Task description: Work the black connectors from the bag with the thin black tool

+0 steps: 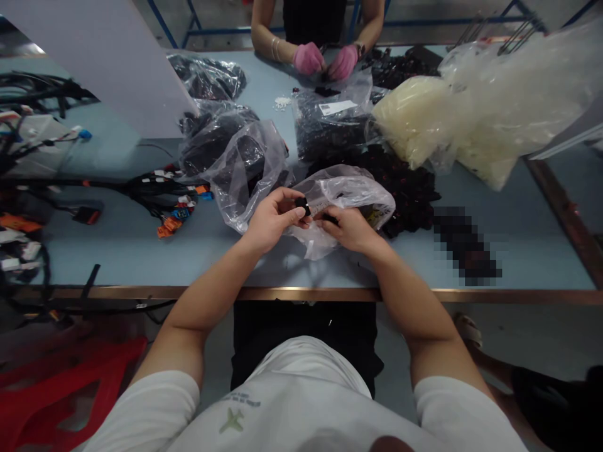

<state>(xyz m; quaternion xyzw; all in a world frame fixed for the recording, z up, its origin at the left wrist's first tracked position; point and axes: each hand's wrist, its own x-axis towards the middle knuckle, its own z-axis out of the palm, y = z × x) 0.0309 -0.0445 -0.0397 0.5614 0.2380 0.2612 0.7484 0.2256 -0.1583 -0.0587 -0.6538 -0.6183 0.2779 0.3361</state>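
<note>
"Item in left hand point(276, 220)?"
"One black plastic connector point(302, 206), pinched in the fingertips."
"And the right hand point(346, 229)?"
"Closed on a second black piece point(330, 219), just beside it, above a clear plastic bag point(342, 194) on the counter point(117, 251)."

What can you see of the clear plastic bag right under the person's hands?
The clear plastic bag looks like thin, crumpled polythene, cloudy along its folds, with yellow printing showing near its right edge. It lies slumped on the pale blue table, against a heap of black parts. Its contents, if any, cannot be made out. The person's right hand rests over its near side, and the left hand sits at its left edge.
</note>
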